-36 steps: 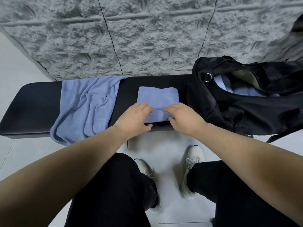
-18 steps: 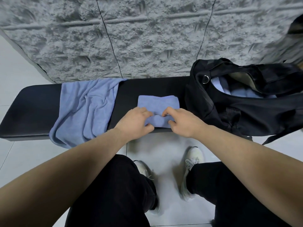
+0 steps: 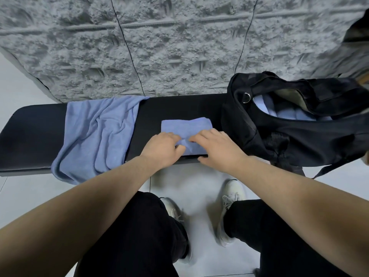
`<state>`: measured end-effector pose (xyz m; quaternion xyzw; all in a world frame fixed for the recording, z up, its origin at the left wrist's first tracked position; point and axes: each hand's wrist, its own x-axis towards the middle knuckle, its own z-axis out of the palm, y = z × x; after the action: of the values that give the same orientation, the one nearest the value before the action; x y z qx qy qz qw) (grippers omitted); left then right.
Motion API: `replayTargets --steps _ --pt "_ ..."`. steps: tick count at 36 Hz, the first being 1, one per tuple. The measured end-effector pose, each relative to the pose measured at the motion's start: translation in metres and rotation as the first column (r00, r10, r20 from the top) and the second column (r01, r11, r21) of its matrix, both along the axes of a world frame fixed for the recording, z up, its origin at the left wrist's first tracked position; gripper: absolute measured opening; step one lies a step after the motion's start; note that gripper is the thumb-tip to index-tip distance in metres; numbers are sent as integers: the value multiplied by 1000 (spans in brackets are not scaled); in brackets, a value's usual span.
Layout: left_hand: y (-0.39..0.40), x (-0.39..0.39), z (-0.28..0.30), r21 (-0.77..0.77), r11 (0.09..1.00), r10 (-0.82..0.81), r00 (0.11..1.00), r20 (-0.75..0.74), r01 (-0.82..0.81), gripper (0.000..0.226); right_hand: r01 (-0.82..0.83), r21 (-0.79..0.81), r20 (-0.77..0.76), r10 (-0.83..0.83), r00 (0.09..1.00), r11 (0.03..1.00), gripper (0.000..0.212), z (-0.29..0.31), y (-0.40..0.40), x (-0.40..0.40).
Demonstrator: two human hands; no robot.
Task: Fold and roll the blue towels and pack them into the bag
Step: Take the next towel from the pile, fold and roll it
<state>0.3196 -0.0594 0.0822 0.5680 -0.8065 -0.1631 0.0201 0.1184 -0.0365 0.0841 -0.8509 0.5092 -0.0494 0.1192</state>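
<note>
folded blue towel [image 3: 185, 126] lies on the black tabletop [image 3: 36, 136], centre, just left of the black bag [image 3: 299, 144]. left hand [image 3: 161, 148] and right hand [image 3: 217, 150] sit at its near edge, fingers [image 3: 196, 136] curled into the cloth and pinching up a ridge — judged the start of the roll, worked away from the body. bag mouth gapes toward the work, pale blue rolls [image 3: 279, 113] already inside. unfolded blue towel [image 3: 95, 134] drapes over the tabletop's left part, awaiting its turn.
</note>
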Motion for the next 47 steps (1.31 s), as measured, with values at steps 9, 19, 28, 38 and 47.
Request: replayTargets --steps 9,19,28,38,47 --pt "3 15 -9 -229 958 -177 984 1 173 45 76 150 80 -89 993 986 44 -5 -8 5" --pt "2 15 -5 -273 897 -323 937 131 347 48 81 206 84 -100 991 975 45 -3 -8 5" --pt "7 11 -4 -216 933 -288 957 32 288 24 86 334 84 -121 989 939 43 -2 0 2" --pt "6 7 3 -44 955 -293 956 26 294 28 78 286 -8 -79 997 955 47 0 0 0" --pt "1 2 4 -26 972 -233 972 41 234 17 -27 74 16 26 1000 997 56 -1 0 -2"
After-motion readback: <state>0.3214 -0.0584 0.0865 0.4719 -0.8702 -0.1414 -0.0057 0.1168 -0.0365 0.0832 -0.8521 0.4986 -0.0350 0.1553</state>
